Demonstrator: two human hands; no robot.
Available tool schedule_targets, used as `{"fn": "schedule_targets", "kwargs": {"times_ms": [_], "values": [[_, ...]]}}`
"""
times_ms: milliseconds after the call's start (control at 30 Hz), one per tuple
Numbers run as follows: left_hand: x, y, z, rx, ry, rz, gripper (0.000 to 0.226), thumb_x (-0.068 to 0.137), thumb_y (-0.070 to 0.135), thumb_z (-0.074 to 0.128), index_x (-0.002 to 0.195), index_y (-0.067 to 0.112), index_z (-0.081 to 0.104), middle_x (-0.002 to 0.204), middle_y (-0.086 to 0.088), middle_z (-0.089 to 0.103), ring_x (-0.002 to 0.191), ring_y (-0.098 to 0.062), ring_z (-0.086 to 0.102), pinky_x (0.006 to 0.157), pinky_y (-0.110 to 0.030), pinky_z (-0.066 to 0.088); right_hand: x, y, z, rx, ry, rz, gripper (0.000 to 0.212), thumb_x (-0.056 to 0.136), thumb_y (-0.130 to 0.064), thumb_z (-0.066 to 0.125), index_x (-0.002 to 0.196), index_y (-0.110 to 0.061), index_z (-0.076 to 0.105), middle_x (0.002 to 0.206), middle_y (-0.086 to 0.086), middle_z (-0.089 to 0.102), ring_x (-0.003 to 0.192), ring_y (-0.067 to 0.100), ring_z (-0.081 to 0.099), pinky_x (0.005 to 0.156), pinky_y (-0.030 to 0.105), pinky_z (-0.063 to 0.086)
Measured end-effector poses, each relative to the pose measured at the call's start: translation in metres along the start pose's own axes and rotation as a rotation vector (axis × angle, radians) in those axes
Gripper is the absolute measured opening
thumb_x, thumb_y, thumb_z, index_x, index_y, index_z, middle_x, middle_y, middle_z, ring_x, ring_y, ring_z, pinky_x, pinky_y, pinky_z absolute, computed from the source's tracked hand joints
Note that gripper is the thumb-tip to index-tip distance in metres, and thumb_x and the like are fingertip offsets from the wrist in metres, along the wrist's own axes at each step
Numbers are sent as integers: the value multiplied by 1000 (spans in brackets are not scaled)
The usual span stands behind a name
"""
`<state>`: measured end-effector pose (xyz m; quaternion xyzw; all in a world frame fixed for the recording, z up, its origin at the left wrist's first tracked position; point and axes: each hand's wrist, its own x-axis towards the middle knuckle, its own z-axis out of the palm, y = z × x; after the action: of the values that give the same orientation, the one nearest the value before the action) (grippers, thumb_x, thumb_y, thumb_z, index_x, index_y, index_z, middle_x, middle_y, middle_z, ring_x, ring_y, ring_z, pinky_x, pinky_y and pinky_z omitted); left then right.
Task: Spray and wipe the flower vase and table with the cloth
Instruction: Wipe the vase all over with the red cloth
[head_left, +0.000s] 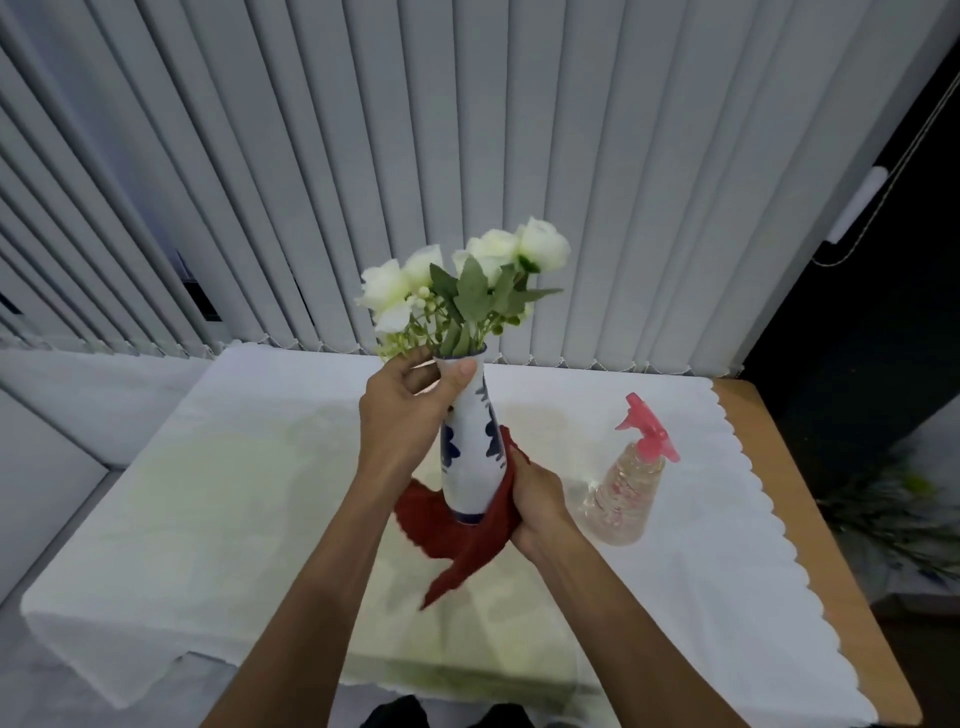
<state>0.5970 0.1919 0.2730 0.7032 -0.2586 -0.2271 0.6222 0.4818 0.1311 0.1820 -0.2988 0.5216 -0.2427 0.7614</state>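
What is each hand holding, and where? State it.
Left hand grips the vase at its neck; right hand holds the red cloth against the vase's lower body.

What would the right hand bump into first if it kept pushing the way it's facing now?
The vase. The right hand already presses the red cloth against its lower right side, so only cloth lies between; the left hand grips the vase's neck.

No words, numbers, brands or signs can be read anywhere. The vase (470, 447) carries only a painted blue pattern, not lettering, and the spray bottle (626, 499) shows small pink marks on its clear body that are too blurred to tell as text.
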Motion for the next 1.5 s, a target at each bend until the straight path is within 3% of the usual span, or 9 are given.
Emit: {"fn": "schedule_targets", "kwargs": {"times_ms": [267, 367, 467, 600, 767, 933, 1100, 1333, 1500], "values": [[-3, 3, 14, 290, 135, 67, 42, 77, 54, 77, 108, 24, 76, 100, 6, 75, 92, -15, 68, 72, -23, 47, -2, -4, 5, -33, 21, -35, 47, 103, -57, 53, 123, -20, 76, 106, 12, 82, 91, 46, 78, 69, 62, 65], [-1, 2, 15, 330, 106, 109, 38, 80, 52, 76, 107, 26, 77, 99, 4, 77, 89, -16, 69, 79, -29, 52, -13, -25, 20, -177, -37, -182, 53, 100, -68, 46, 113, -29, 79, 105, -2, 82, 95, 22, 77, 79, 37, 64], [0, -3, 14, 310, 42, 99, 37, 76, 54, 78, 105, 31, 77, 95, 7, 78, 82, -16, 72, 84, -36, 59, -21, -47, 35, -256, -120, -317, 53, 96, -67, 43, 112, -34, 81, 109, -4, 83, 107, 21, 77, 104, 46, 58], [10, 1, 2, 94, -9, 36, 29, 66, 57, 82, 88, 39, 79, 88, 6, 81, 87, -21, 77, 84, -50, 62, -9, -41, 20, -513, -120, -360, 61, 97, -77, 32, 110, -39, 79, 110, -4, 82, 108, 22, 74, 104, 45, 54], [11, 9, -5, 41, -75, 33, 13, 78, 43, 83, 88, 40, 77, 89, 9, 81, 91, -19, 77, 82, -48, 64, -13, -50, 17, -487, -139, -265, 60, 102, -67, 41, 107, -23, 81, 91, -2, 84, 91, 24, 78, 83, 34, 58], [3, 2, 1, -4, -95, 16, 33, 69, 47, 83, 96, 30, 80, 93, 2, 81, 90, -26, 77, 82, -53, 63, -26, -63, 36, -450, -208, -461, 42, 105, -64, 38, 103, -43, 75, 101, -3, 82, 82, 26, 80, 70, 40, 67], [9, 4, -2, 48, -134, 96, 30, 64, 60, 79, 91, 46, 77, 98, 10, 80, 96, -22, 75, 84, -53, 62, -8, -55, 12, -518, -137, -185, 54, 105, -57, 46, 114, -15, 78, 98, 7, 82, 91, 27, 78, 102, 46, 60], [8, 7, -1, -14, -188, 99, 35, 73, 43, 84, 105, 30, 78, 102, -3, 80, 102, -35, 73, 81, -53, 63, -31, -74, 36, -538, -135, -353, 61, 96, -74, 35, 109, -30, 76, 108, 1, 81, 100, 27, 76, 97, 49, 60], [12, 15, -17, -113, -218, 129, 21, 90, 18, 73, 110, 25, 73, 113, -6, 77, 111, -34, 70, 85, -52, 62, -11, -56, 1, -322, -149, 34, 50, 103, -52, 55, 120, -12, 79, 102, 13, 82, 92, 32, 75, 93, 45, 59]]}}
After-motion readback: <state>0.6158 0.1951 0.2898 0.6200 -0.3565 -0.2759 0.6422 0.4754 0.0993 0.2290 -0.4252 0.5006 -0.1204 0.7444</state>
